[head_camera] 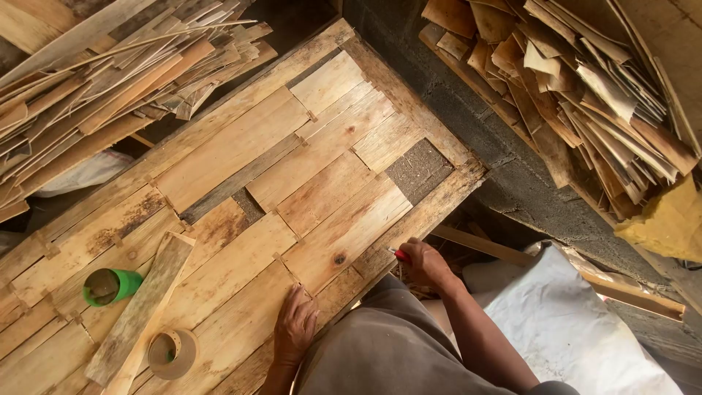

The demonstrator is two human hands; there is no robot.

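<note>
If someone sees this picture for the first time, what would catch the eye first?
First, the big patchwork of thin wood sheets filling the centre. The left hand presses flat on its near edge, while the right hand holds a red tool at the side. A green cup stands at lower left.

Left hand point(295, 327) lies flat on the veneer panel point(241, 219); right hand point(424, 263) grips a red tool point(398, 254) at its edge
</note>
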